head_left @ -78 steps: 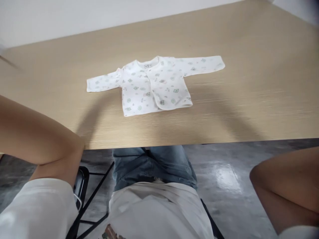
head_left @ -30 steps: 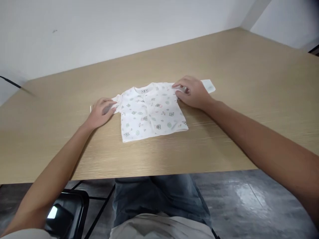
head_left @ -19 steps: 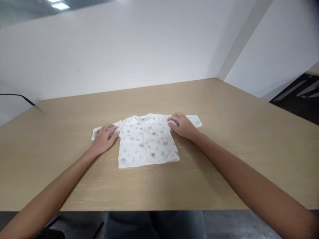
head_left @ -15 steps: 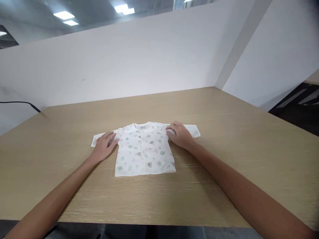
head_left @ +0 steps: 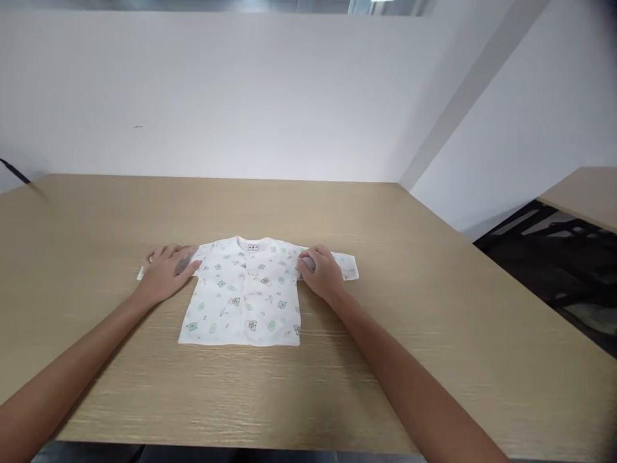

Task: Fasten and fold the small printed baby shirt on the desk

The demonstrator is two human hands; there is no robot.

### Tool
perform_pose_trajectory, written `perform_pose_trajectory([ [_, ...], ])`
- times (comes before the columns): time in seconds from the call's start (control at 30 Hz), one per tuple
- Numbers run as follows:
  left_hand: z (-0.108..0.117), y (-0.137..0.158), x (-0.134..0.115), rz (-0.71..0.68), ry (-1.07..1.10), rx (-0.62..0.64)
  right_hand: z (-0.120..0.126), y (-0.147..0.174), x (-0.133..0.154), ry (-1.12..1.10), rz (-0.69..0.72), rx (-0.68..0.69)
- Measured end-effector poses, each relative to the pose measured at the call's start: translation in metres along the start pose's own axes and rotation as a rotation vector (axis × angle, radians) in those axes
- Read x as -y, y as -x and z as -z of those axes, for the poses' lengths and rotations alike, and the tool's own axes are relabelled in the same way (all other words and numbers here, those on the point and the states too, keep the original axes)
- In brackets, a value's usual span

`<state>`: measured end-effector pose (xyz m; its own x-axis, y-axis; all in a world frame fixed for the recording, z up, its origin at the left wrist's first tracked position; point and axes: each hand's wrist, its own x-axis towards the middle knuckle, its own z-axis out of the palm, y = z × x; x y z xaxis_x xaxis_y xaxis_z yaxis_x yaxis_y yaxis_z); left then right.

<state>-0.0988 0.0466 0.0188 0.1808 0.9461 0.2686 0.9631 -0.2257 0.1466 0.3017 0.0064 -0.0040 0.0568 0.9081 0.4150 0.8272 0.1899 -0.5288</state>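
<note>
A small white baby shirt (head_left: 241,292) with pale green and pink prints lies face up, sleeves spread, on the wooden table (head_left: 241,399). Its neckline, with a small label, points away from me. My left hand (head_left: 166,273) rests on the left sleeve, fingers spread and thumb apart, hiding most of that sleeve. On the right sleeve near the armpit lies my right hand (head_left: 322,273), its fingers bent and its thumb slightly apart from them. The right cuff shows beyond my knuckles.
A white partition (head_left: 231,96) rises along the table's back edge, and another panel (head_left: 520,128) stands at the right. A black cable (head_left: 15,172) reaches the back left corner. Beyond the right edge are dark shapes (head_left: 544,263) and another tabletop (head_left: 588,193).
My view has turned right and levelled, so the shirt and both hands appear further left. The shirt still lies spread out, with a hand on each sleeve.
</note>
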Motion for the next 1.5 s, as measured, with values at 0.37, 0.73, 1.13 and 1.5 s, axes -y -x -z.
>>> perform_pose_trajectory([
  [0.37,-0.002,0.007,0.003,-0.194,0.119,0.018,-0.004,-0.007,-0.007,0.114,0.077,0.011],
  [0.73,-0.006,0.004,0.011,-0.281,0.291,0.07,0.003,-0.005,-0.014,0.073,0.187,0.071],
  [1.13,0.013,0.015,-0.006,-0.228,0.246,-0.123,0.025,0.0,0.0,0.101,0.119,0.045],
  [1.5,-0.006,-0.021,-0.103,-0.317,0.593,0.006,-0.042,-0.031,0.092,-0.064,0.3,0.282],
])
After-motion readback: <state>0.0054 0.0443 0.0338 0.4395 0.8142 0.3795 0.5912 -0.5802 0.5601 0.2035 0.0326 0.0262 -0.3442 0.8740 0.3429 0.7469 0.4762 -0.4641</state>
